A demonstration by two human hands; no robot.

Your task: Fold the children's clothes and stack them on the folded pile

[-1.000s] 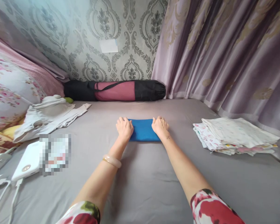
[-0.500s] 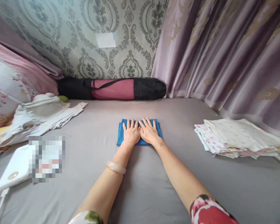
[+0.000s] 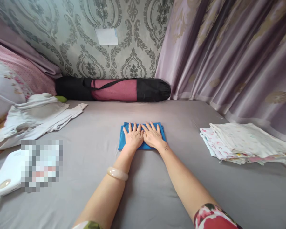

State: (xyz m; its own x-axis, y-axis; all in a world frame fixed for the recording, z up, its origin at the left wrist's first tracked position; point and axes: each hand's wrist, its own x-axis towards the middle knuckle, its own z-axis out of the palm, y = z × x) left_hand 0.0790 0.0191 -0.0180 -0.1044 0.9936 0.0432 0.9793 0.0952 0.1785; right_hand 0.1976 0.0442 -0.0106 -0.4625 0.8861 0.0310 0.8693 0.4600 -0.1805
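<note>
A folded blue cloth (image 3: pixel 122 140) lies flat on the grey bed sheet (image 3: pixel 97 187), near the middle of the view. On its left half rests my left hand (image 3: pixel 134 136), palm down with the fingers spread. My right hand (image 3: pixel 153 135) lies flat on the right half, its fingers also apart. The two hands touch or nearly touch at the thumbs, which are partly hidden. Much of the cloth's centre is covered by them. A pale bangle (image 3: pixel 117 174) circles my left forearm.
To the right sits a stack of folded printed cloths (image 3: pixel 248 140). White clothing (image 3: pixel 38 114) lies crumpled at left, above a white power bank (image 3: pixel 8 173) with a cable and a blurred-out item. A pink-and-black rolled mat bag (image 3: pixel 114 90) runs along the wall beside purple curtains (image 3: pixel 200 57).
Both hands stay flat on the blue cloth, with hardly any shift. The camera view has moved slightly, so the things at the left sit nearer the edge.
</note>
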